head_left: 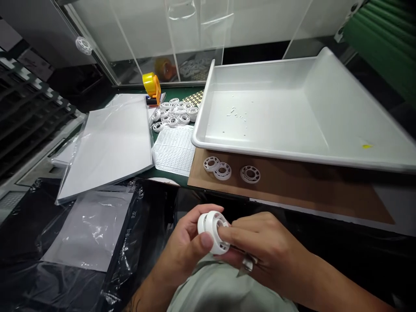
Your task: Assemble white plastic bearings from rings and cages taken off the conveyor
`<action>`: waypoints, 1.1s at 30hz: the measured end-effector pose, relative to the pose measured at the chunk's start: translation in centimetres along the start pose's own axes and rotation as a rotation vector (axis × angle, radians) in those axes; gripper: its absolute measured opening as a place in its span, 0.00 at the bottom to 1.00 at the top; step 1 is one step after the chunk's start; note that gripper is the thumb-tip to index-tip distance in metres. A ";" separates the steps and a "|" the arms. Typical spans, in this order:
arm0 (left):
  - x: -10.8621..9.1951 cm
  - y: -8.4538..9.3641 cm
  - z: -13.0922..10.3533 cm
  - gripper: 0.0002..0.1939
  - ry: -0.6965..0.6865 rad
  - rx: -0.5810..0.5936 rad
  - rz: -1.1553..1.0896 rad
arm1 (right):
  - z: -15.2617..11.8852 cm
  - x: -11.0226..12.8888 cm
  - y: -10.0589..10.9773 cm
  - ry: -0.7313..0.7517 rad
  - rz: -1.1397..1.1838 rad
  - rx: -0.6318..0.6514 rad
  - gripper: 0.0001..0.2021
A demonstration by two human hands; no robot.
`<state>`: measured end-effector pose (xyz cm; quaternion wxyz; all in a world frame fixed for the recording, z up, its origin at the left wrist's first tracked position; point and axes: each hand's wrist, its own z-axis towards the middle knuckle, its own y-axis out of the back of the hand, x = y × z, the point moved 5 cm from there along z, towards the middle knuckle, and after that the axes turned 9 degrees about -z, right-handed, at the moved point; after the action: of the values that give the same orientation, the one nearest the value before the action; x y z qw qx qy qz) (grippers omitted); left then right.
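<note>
Near the bottom centre, my left hand point(186, 242) is wrapped round white plastic rings point(212, 229) that sit face to face. My right hand point(263, 240) has its fingers at the open face of the nearer ring, thumb and fingertips pinched at its centre. A small metallic piece point(247, 263) shows under the right fingers; what it belongs to is hidden. Beyond the hands, two overlapping white rings point(222, 171) and a single white ring point(250, 174) lie on a brown board point(292, 182).
A large white tray point(253, 151) stands on the right with small white scraps inside. Several white rings point(173, 120) are piled left of it, by a gridded sheet point(175, 147) and a yellow tape dispenser point(152, 86). Wrapped white sheets point(113, 138) lie further left.
</note>
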<state>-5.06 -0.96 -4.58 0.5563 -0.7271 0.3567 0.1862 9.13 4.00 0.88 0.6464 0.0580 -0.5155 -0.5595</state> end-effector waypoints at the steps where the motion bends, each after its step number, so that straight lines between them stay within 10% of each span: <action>1: 0.1 0.1 -0.1 0.29 0.008 0.029 -0.022 | 0.1 0.2 0.4 -0.011 0.021 -0.012 0.24; 8: -0.3 -1.1 0.1 0.26 0.055 0.241 -0.099 | 0.0 0.4 2.7 -0.084 -0.010 -0.048 0.25; 33: 0.5 -1.6 -0.1 0.32 0.217 0.153 -0.019 | -0.3 1.4 2.0 0.000 -0.216 -0.097 0.18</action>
<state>-3.62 -1.01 -3.79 0.5701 -0.7018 0.4209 0.0735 10.44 3.46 2.88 0.5844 0.0821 -0.4784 -0.6503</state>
